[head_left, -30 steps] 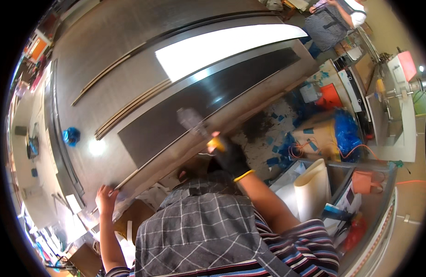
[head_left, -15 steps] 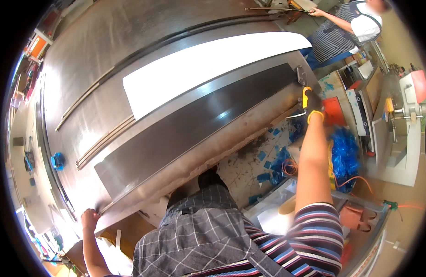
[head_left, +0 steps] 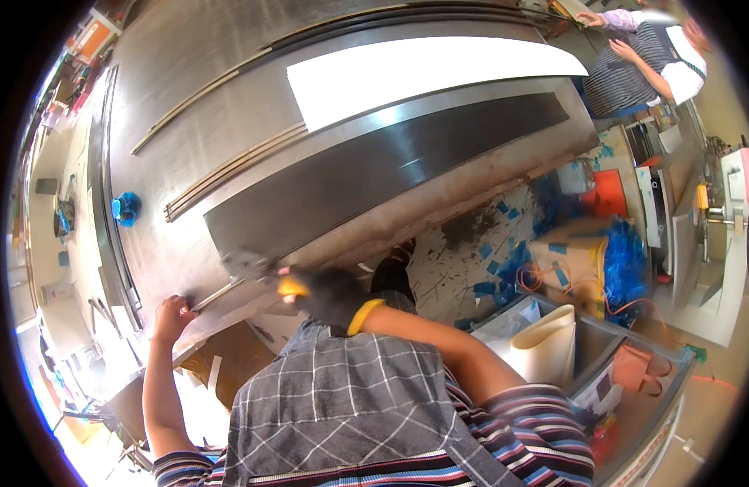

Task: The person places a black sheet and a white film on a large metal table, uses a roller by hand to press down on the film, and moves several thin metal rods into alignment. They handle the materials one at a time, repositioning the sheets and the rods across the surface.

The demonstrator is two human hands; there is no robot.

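My right hand (head_left: 330,296), in a black glove with a yellow cuff, is closed around a hand tool (head_left: 293,286) with a yellow handle. The tool's grey metal head (head_left: 249,264) is blurred and lies over the near left corner of a long dark sheet (head_left: 391,166). My left hand (head_left: 173,315) is bare, its fingers curled at the left end of a thin light strip (head_left: 218,297) by the table's near edge. Beneath these things is a brown-grey metal-topped table (head_left: 159,264). Beyond the dark sheet lies a long white sheet (head_left: 431,77).
Thin rods (head_left: 236,170) lie left of the white sheet, and a blue object (head_left: 126,209) sits at the table's left. A co-worker in a striped apron (head_left: 626,77) is at the far right. On my right are a cart (head_left: 585,341) with a rolled sheet (head_left: 545,345) and blue film (head_left: 624,260).
My right hand has swept the tool from the right end of the dark sheet to its left end, near my left hand. The view has shifted. The co-worker's hands have moved.
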